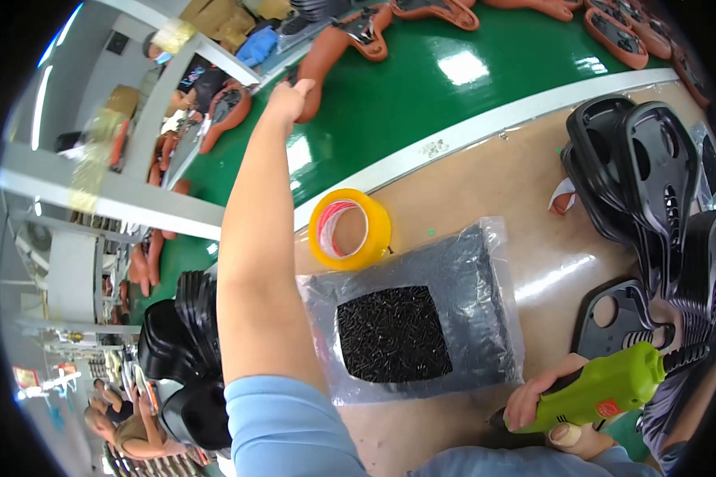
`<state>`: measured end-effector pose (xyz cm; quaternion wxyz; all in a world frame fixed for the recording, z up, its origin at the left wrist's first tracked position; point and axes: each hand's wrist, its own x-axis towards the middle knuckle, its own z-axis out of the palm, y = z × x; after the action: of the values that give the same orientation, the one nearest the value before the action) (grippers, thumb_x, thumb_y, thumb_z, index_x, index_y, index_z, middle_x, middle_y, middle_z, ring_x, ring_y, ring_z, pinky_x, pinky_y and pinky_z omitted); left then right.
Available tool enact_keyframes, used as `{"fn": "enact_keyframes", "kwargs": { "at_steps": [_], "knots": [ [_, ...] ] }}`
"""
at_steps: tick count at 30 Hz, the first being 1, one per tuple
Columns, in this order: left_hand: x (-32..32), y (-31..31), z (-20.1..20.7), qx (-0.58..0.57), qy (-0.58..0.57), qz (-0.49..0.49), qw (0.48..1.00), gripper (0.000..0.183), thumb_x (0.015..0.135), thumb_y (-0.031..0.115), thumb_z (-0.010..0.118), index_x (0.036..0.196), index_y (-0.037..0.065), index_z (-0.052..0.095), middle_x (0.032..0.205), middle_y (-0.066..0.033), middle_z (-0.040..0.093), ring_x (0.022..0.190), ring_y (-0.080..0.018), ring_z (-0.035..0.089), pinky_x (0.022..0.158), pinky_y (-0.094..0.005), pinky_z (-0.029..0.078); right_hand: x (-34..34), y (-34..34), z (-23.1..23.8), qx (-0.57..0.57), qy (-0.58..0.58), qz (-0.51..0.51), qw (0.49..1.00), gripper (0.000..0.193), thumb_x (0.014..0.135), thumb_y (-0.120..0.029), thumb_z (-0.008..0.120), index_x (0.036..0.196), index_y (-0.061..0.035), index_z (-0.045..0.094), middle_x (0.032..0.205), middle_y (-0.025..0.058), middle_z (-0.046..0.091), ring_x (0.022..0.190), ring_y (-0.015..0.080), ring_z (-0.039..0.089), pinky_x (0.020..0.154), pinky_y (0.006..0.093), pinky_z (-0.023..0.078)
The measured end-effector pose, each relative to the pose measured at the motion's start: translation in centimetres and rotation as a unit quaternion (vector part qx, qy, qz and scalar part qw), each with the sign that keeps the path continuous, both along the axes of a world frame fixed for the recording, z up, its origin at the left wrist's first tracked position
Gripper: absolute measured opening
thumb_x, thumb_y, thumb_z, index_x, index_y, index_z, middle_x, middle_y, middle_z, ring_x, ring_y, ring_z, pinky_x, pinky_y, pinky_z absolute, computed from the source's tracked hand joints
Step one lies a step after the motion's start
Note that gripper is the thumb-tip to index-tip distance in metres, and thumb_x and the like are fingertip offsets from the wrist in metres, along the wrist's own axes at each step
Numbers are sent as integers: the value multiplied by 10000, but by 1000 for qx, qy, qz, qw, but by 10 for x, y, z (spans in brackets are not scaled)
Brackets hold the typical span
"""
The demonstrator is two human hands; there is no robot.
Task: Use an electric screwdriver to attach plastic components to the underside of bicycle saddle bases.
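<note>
My left arm stretches far over the green conveyor belt point(390, 103). There my left hand point(289, 99) closes on the near end of a reddish-brown molded shell point(323, 60) with black inner parts. Low on the right, my right hand point(527, 399) is wrapped round a lime-green electric screwdriver point(597, 389), its black tip end pointing right. Between my arms lies a grey plastic bag point(473, 318) with a cut opening full of small black screws point(394, 334). A roll of yellow tape point(378, 226) sits at the bag's far edge.
Stacks of black molded frames point(636, 167) stand at the right, with a single black panel point(608, 326) nearer. More black parts point(187, 342) are piled left of my arm. A white rail point(453, 147) divides table and belt. Other people work at the left point(139, 429).
</note>
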<state>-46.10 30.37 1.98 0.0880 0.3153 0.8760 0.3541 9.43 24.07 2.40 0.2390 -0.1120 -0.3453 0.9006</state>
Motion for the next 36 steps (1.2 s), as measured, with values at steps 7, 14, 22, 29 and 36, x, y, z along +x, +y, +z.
{"fn": "enact_keyframes", "kwargs": {
  "at_steps": [7,14,22,29,36],
  "knots": [
    [248,-143,116,67,10,-281,957,733,804,270,589,1371,-53,256,1394,-223,322,1295,-273,325,1058,-323,233,22,0,-4,131,17,-102,986,423,689,-227,745,954,11,516,804,110,580,772,176,574,691,288,474],
    [401,-293,83,-58,36,-446,893,809,638,151,663,1362,29,324,1243,-212,433,1112,-378,447,956,-395,371,33,24,12,289,102,-320,897,475,810,-302,579,1093,41,412,751,111,509,670,210,518,639,348,435],
    [454,-349,-7,-29,-23,-380,924,645,755,171,610,1347,76,374,1270,-181,446,1100,-346,475,924,-392,393,79,8,31,315,177,-181,915,416,868,-305,417,1104,38,414,787,115,497,693,231,507,706,388,416],
    [398,-365,-24,152,-303,-134,931,425,924,338,440,1201,33,542,1144,-72,578,896,-141,547,822,-278,437,84,-8,42,370,96,-156,911,333,862,-185,454,1058,84,452,733,139,518,643,226,530,634,359,447],
    [422,-340,-27,60,-263,-188,944,356,924,282,464,1142,28,584,937,-85,652,779,-140,580,718,-289,465,77,-23,42,385,44,-162,907,319,842,-163,502,1033,89,464,693,136,520,599,222,540,571,330,449]
  ]
}}
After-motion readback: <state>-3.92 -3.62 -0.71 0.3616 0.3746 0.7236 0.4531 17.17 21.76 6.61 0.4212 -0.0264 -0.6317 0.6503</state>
